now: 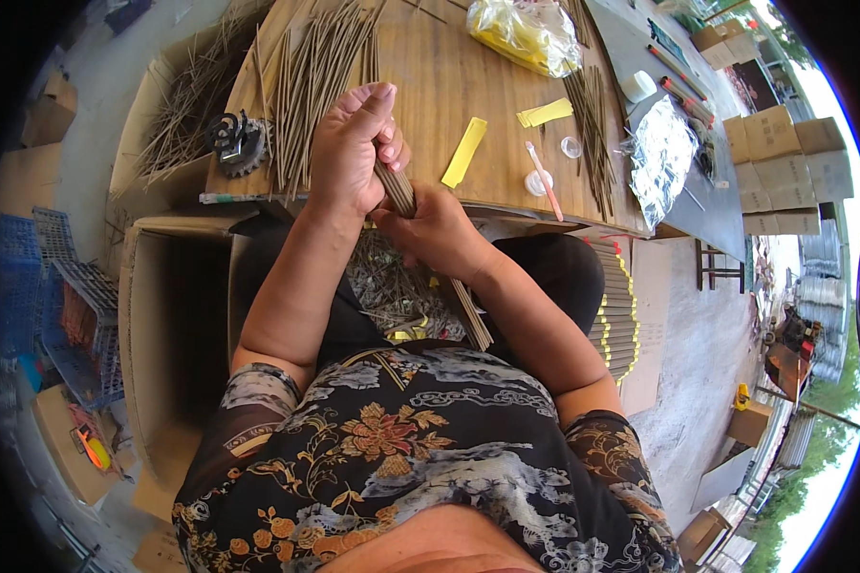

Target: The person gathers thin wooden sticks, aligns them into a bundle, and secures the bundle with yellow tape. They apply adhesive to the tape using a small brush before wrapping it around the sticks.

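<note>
Through the head camera I am viewing one bundle of brown sticks (396,189) between the person's two hands, slanting past the front edge of the wooden table (430,105). The right hand (440,224) is gripping the bundle around its middle; its fingers are wrapping nearly closed, with the thumb lying across the near face. The left hand (354,143) is standing above it, fingers curled into a loose fist, and the upper end of the bundle is running into that fist; how hard it is pressing, I cannot tell. Below the right wrist, stick ends (473,320) are showing, apparently of the same bundle, and they are sitting slightly uneven. A single yellow strip (464,153) is lying on the table near the right hand, and loose sticks (320,86) are lying beyond the left. I am judging the step in hand to be steadying the bundle. For sound work, I am recommending that the right hand be holding firmly enough to stop sticks sliding, yet not so hard as to be snapping thin ones; that the left be keeping the top level; and that both be staying in line, since twisting could be splaying the lower ends.
</note>
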Demonstrator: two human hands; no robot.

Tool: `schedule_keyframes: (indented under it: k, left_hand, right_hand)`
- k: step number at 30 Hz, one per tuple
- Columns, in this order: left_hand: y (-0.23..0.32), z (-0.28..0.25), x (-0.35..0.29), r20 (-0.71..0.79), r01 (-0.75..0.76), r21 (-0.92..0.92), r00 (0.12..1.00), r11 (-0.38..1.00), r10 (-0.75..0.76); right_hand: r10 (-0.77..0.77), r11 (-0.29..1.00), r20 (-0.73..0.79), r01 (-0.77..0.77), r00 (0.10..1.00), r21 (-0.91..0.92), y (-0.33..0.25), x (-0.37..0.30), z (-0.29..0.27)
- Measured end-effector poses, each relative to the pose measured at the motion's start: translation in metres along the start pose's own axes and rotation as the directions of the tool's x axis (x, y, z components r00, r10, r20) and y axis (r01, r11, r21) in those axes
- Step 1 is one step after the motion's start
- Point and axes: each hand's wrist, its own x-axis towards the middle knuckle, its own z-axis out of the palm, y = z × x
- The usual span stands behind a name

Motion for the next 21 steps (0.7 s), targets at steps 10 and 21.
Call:
schedule_keyframes:
  k: [10,21]
  left_hand:
    - [0.035,0.042,-0.012,0.281,-0.095,-0.022,0.955,0.995,0.098]
    - [0.04,0.081,-0.032,0.21,-0.174,0.323,0.972,0.93,0.109]
  right_hand:
    - [-0.285,0.958,-0.088,0.284,0.954,-0.029,-0.032,-0.021,-0.008]
    - [-0.509,0.859,-0.055,0.503,0.859,-0.093,-0.066,-0.038,-0.027]
